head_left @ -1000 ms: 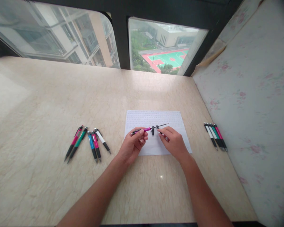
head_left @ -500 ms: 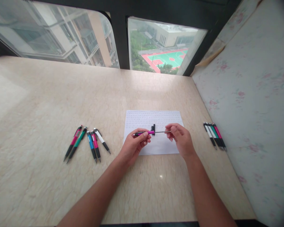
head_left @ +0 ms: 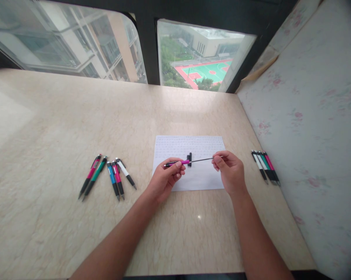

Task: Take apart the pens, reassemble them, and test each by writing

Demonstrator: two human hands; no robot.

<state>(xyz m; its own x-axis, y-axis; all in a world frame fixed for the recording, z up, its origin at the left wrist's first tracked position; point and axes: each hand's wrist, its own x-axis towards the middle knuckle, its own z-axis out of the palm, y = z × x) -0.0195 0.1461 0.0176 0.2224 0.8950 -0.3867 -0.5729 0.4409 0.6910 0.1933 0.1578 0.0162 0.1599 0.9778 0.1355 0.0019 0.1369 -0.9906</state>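
My left hand (head_left: pixel 167 175) is closed around a magenta pen barrel (head_left: pixel 185 162) with a black clip end pointing left. A thin dark ink refill (head_left: pixel 202 160) runs from the barrel's open right end to my right hand (head_left: pixel 228 168), whose thumb and fingers pinch its far part. The refill slants slightly upward to the right. Beneath both hands lies a sheet of paper (head_left: pixel 199 182) with rows of faint writing on its upper half. On the paper, just behind the barrel, are small black pen parts (head_left: pixel 190 157), partly hidden by the barrel.
To the left on the marble-patterned surface (head_left: pixel 76 241) lie several pens: a pink pen (head_left: pixel 90 175), a green pen (head_left: pixel 96 177), a blue pen (head_left: pixel 113 179) and a white pen (head_left: pixel 125 173) among them. A row of several pens (head_left: pixel 265 168) lies by the papered wall (head_left: pixel 315 155) at right.
My right hand has moved right and slightly up, and more of the refill shows outside the barrel. My left hand with the barrel has barely moved.
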